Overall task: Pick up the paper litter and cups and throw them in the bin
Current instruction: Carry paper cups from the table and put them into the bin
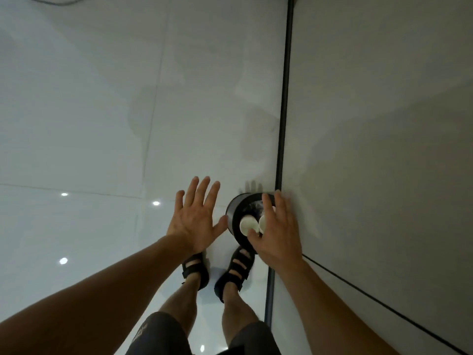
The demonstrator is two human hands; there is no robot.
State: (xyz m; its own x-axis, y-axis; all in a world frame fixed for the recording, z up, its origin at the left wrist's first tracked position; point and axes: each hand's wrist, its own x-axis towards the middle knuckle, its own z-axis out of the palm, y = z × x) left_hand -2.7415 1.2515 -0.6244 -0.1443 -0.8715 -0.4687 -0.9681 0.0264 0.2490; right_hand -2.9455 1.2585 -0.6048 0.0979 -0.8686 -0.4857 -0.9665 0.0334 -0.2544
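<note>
Both hands are out over the floor! The left hand [194, 216] hangs flat, fingers straight and fanned apart, just left of the round black bin [231, 213]. The right hand [277, 231] hovers over the bin's right half, fingers straight and together, clamped on nothing. Two white cups [247, 224] lie inside the bin, by the thumb. They look light and thin-walled, easy to crush, so a loose hold round the wall or rim would suit. The bin stands just beyond the sandals [238, 267], against the right wall [371, 149].
</note>
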